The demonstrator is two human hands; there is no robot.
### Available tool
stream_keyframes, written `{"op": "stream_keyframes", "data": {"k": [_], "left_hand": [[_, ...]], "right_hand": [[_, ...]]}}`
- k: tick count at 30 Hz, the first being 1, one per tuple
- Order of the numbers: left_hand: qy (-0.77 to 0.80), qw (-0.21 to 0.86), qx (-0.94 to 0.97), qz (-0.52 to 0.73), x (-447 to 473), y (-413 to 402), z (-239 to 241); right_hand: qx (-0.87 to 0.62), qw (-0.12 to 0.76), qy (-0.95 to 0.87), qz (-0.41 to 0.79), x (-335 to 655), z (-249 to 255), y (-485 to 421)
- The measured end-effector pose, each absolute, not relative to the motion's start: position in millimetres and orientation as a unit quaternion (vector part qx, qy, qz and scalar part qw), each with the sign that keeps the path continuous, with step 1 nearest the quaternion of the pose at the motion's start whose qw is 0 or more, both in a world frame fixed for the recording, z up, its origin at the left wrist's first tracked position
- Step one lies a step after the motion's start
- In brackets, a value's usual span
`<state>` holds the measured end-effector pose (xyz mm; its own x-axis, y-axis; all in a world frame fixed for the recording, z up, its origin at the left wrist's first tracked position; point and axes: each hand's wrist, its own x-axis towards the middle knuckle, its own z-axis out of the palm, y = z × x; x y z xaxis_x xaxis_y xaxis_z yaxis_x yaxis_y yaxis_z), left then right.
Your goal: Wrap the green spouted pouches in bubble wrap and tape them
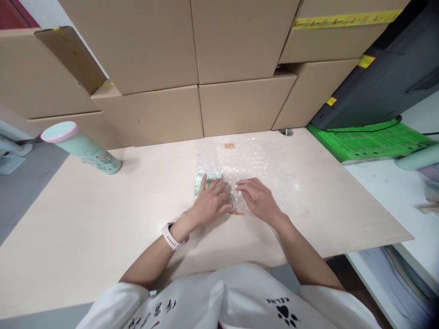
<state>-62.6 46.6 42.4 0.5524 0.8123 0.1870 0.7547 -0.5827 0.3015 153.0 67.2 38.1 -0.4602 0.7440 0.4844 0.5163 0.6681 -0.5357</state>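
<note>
Beige table (103, 219): bubble wrap (260, 164), mint tumbler (82, 147) w/ pink lid.

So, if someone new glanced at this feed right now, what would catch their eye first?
Both hands work at the middle of the table: the left hand presses on a green packet half wrapped in a bubble wrap sheet, and the right hand lies on the wrap beside it. A wall of cardboard boxes stands behind, and a mint tumbler with a pink lid stands at the far left.
</note>
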Motion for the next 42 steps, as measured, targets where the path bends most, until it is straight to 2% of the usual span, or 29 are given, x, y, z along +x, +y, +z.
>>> {"op": "stream_keyframes", "data": {"k": [2,4,9,13,19,22,25,30,32,34,38,42], "left_hand": [[0.452,0.074,0.877,0.146,-63.6,47.7,41.7],[0.475,0.06,0.865,0.152,-69.8,51.5,45.7],[0.554,0.024,0.816,0.164,-100.5,61.7,62.7],[0.634,-0.002,0.768,0.094,-137.0,58.3,65.6],[0.655,0.079,0.749,0.059,-170.9,31.4,47.7],[0.652,0.088,0.749,0.083,-169.7,21.6,40.0],[0.65,0.087,0.749,0.095,-166.8,17.6,36.8],[0.63,0.113,0.755,0.142,-173.9,12.1,31.5],[0.629,0.124,0.75,0.163,-178.3,9.7,28.3],[0.632,0.126,0.744,0.177,-181.0,8.5,25.9],[0.633,0.125,0.742,0.179,-181.2,8.6,25.5],[0.648,0.147,0.721,0.194,-179.7,8.0,25.0]], "right_hand": [[-0.349,0.261,-0.876,0.207,145.5,31.3,64.3],[-0.35,0.206,-0.885,0.228,145.5,27.5,64.0],[-0.43,0.146,-0.866,0.211,153.2,35.0,69.4],[-0.511,0.092,-0.831,0.2,166.5,41.4,74.6],[-0.637,0.039,-0.755,0.151,199.8,37.7,83.9],[-0.675,0.098,-0.723,0.11,193.6,38.1,84.3],[-0.65,0.187,-0.723,0.142,167.5,39.7,80.4],[-0.63,0.141,-0.736,0.203,124.9,33.9,77.4],[-0.634,0.158,-0.721,0.23,116.4,27.7,78.7],[-0.622,0.216,-0.682,0.317,110.1,22.1,79.2],[-0.51,0.374,-0.524,0.57,94.8,24.0,74.6],[-0.432,0.407,-0.407,0.695,73.6,38.8,72.7]]}}
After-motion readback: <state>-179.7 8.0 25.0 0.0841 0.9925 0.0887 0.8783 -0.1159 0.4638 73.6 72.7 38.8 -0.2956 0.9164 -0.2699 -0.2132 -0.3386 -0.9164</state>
